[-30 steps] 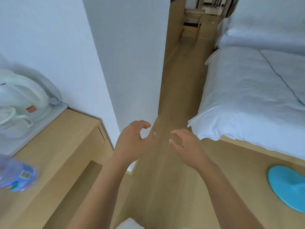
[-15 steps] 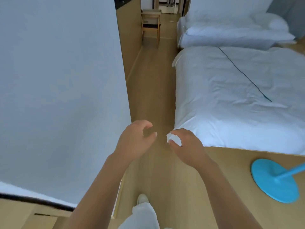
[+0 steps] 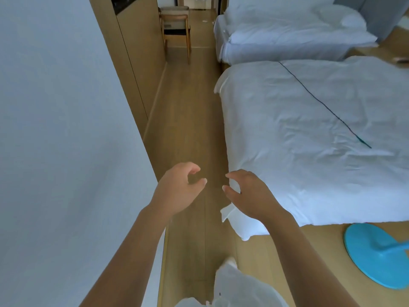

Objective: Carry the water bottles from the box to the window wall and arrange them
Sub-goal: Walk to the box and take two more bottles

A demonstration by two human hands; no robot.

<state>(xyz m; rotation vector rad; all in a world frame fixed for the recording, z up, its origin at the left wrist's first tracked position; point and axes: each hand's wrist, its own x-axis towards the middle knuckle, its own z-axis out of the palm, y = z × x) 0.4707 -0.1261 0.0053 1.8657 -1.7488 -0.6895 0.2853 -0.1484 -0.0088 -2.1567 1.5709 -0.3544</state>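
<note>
My left hand (image 3: pixel 177 191) and my right hand (image 3: pixel 247 193) are held out in front of me over a narrow strip of wooden floor (image 3: pixel 188 129). Both are empty, with the fingers loosely curled and apart. No water bottle and no box shows in this view. The right hand overlaps the near corner of a white bed (image 3: pixel 309 138).
A white wall (image 3: pixel 62 140) fills the left side, followed by a wooden cabinet (image 3: pixel 141 54). A wooden chair (image 3: pixel 176 29) stands at the far end of the passage. A second white bed (image 3: pixel 287 32) lies beyond. A blue round stand base (image 3: pixel 371 255) sits on the floor at right.
The view has swung right and forward: the counter with the kettle and a bottle has left the frame, and the corridor, chair and both beds have come into view. My hands stay empty.
</note>
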